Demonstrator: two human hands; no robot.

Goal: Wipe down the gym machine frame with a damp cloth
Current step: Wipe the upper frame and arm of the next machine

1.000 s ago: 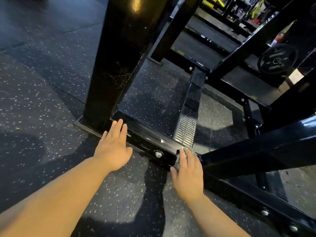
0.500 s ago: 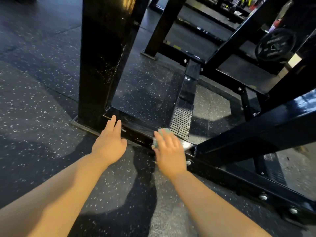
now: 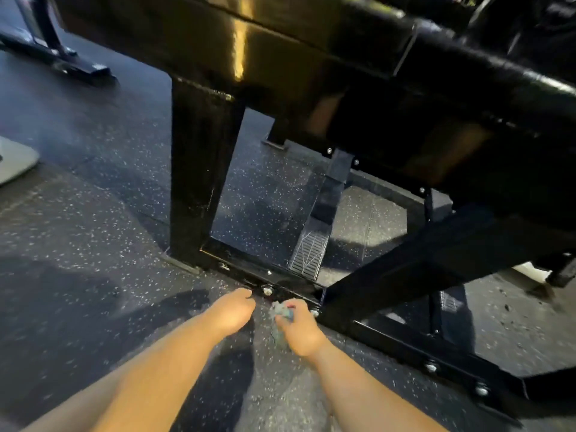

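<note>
Ok so I'm looking down at the bottom corner of the black machine frame [image 3: 311, 57]. The part I'm working at is the base bar [image 3: 249, 271], lying flat on the speckled rubber floor [image 3: 93, 244]. Its long axis is running from the upright post [image 3: 199, 182] on the left, down and to the right across the view, with bolt heads [image 3: 267, 289] dotted along it. A cross bar carrying a ribbed tread plate [image 3: 310, 251] is pointing straight away from me toward the far side. A diagonal beam [image 3: 420, 266] is climbing up to the right from the joint.

The right hand [image 3: 300, 330] is down by that joint, and its fingers are wrapping around the cloth [image 3: 281, 318]. That's a bluish-green rag with a speck of red, all bunched up. Its long axis is running roughly up-and-down in the view, with the top end pointing at the base bar and the bottom end trailing toward the floor. It's sitting just in front of the bar between two bolt heads. It's too blurry for me to tell if it's touching the metal.

The left hand [image 3: 230, 311] is on the floor side of the bar, just beside the first bolt head. Its fingers are curling in with nothing visible in them.

The big top beam is glossy and catching a yellow streak of light. Another machine's foot [image 3: 78, 68] is sitting well apart at top left.
</note>
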